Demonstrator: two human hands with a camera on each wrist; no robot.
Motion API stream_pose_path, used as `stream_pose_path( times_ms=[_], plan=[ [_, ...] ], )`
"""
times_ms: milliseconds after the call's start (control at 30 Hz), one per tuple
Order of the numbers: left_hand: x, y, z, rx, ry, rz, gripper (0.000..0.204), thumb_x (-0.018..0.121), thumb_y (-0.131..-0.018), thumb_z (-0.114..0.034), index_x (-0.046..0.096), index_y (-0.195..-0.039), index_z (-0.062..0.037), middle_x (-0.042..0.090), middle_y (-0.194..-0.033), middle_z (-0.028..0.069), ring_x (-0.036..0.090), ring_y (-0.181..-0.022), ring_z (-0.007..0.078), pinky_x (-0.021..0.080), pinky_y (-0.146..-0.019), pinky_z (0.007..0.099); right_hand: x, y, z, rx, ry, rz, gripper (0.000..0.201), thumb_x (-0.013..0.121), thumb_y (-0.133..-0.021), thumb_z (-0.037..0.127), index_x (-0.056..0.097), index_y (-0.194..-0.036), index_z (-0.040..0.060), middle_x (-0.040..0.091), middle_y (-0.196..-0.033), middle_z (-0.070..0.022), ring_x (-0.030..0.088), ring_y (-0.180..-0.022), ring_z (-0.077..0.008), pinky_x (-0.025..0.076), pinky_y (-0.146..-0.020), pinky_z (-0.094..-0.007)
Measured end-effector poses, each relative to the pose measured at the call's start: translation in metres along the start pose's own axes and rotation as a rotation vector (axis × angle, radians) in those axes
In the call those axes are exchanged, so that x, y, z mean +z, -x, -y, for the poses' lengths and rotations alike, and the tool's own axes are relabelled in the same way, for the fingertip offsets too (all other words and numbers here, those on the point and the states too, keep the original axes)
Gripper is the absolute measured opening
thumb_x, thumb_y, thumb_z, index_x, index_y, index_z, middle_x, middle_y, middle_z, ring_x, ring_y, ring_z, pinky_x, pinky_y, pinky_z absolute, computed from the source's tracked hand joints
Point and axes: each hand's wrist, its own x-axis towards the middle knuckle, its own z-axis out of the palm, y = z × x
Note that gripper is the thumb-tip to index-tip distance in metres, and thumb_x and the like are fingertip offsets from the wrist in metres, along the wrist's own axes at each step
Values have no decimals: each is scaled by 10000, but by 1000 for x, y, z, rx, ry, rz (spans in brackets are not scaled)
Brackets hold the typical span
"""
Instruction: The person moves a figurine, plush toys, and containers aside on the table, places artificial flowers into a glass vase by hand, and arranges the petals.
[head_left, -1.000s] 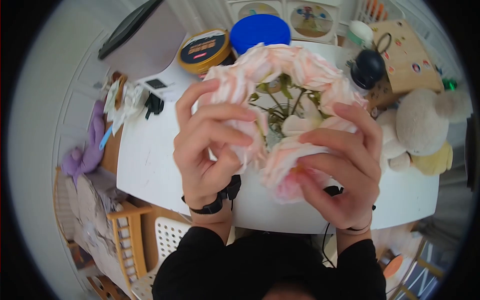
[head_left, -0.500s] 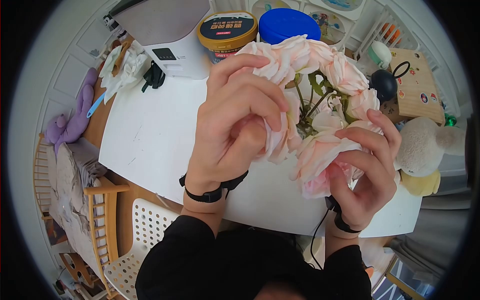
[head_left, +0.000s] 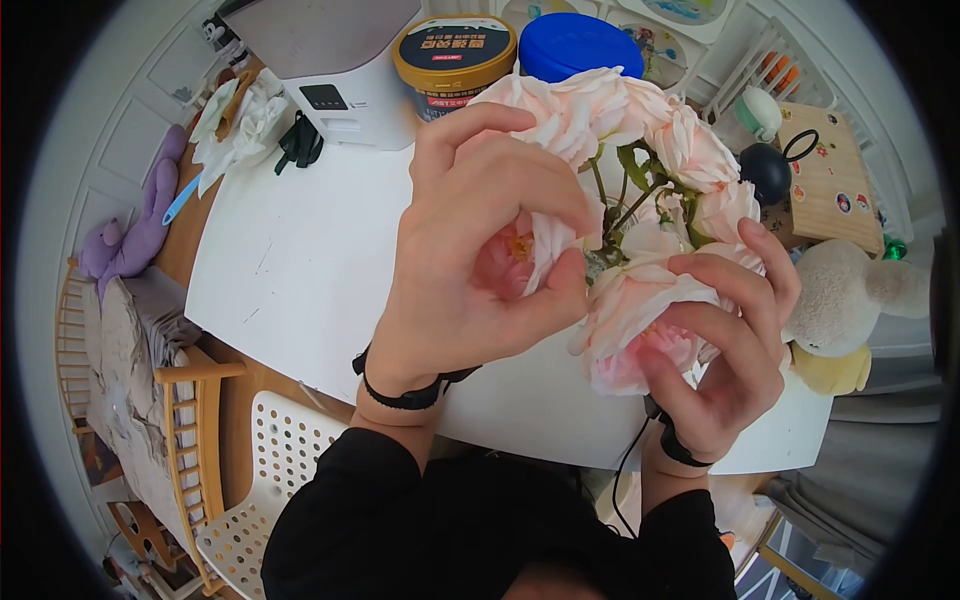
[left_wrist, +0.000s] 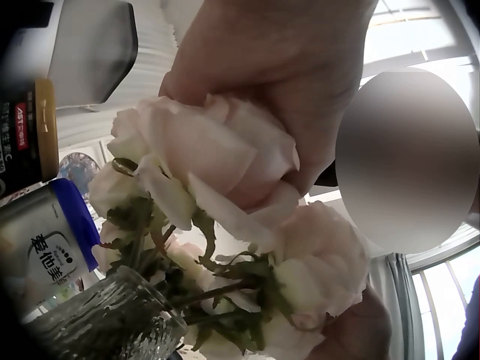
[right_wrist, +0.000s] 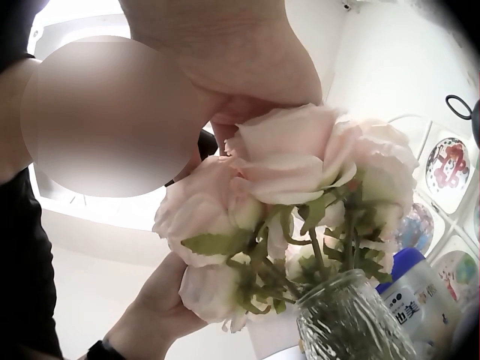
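Observation:
Pale pink roses (head_left: 690, 150) form a ring of blooms, their green stems standing in a ribbed clear glass vase (right_wrist: 345, 315). The left hand (head_left: 480, 240) curls its fingers and thumb round one bloom (left_wrist: 217, 150) at the near left, whose pink centre shows between them. Around the near right bloom (head_left: 630, 320), the right hand (head_left: 730, 340) has its fingers curled, the thumb by its pink middle. Petals hide some fingertips.
On the white table (head_left: 290, 240) stand a white appliance (head_left: 350, 100), a gold-rimmed tub (head_left: 455, 70) and a blue-lidded can (head_left: 580, 48). A dark-capped bottle (head_left: 765, 173), wooden box (head_left: 840, 180) and plush toy (head_left: 835, 300) are at the right.
The head view has shifted, so the flowers lie further right. Over the last half second the left hand has turned and its thumb has moved right, uncovering the bloom's pink centre.

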Motion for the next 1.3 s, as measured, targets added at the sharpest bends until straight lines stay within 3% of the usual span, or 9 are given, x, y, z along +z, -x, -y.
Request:
stream_pose_path(
  times_ms=[267,400,567,800,1033,1100,1167,1233,1300],
  plan=[
    [-25,-1,4,205,-105,-4,279,722,-698,-217,660,-913,-50,682,-1001,141,535,-1153,298,312,-1081,507,-6,0,1,-63,97,64,499,776,-688,549,715,-857,84,685,-1087,-111,387,-1303,-429,274,-1088,-539],
    [-24,6,3,92,-124,-212,333,725,-761,-299,662,-956,-35,640,-1122,181,502,-1186,361,294,-1088,530,-9,1,-9,-183,51,-31,412,728,-699,471,738,-849,87,697,-1067,-104,382,-1308,-432,259,-1113,-542],
    [-18,-2,-6,44,-285,87,250,624,-567,-104,734,-792,-91,634,-1234,156,386,-1318,387,229,-1130,540,-7,-1,-4,-113,86,22,385,734,-593,400,753,-823,91,719,-1046,-72,390,-1312,-419,266,-1119,-527],
    [-16,2,-3,10,-165,108,206,624,-622,-23,715,-803,-58,695,-1127,141,502,-1257,388,268,-1119,522,-8,-1,-6,-85,70,70,441,755,-624,475,750,-849,95,721,-1066,-47,410,-1304,-397,260,-1119,-529],
    [-12,7,-8,-114,53,69,228,639,-715,75,677,-925,-7,678,-1151,199,580,-1211,384,395,-1063,458,-33,4,-40,-156,-185,-81,529,769,-755,480,684,-1033,38,644,-1107,-209,454,-1272,-435,296,-1080,-551],
    [-11,7,-9,-136,66,67,231,634,-722,86,666,-936,4,669,-1160,219,588,-1201,378,413,-1049,452,-23,3,-51,-55,-358,-449,302,729,-760,181,692,-1001,3,678,-1042,-151,574,-1098,-345,399,-1012,-451],
    [-11,7,-11,-154,69,64,215,641,-732,86,661,-932,11,662,-1169,230,591,-1197,375,417,-1044,450,-26,8,-78,172,-432,-519,250,675,-787,28,671,-1034,-11,678,-1035,-132,590,-1073,-256,424,-973,-373],
    [-12,8,-11,-119,91,49,188,634,-790,39,642,-977,20,658,-1168,233,590,-1194,369,413,-1047,445,-22,15,-101,527,-570,-460,255,666,-802,-35,661,-1056,-16,674,-1059,-108,593,-1057,-178,434,-933,-301],
    [-10,8,-8,-57,139,-59,184,613,-853,-22,619,-1030,28,650,-1173,233,589,-1187,357,410,-1049,441,-12,14,-122,524,-494,-162,296,691,-795,-20,651,-1088,-13,675,-1082,-93,595,-1054,-166,442,-924,-290]
  ],
)
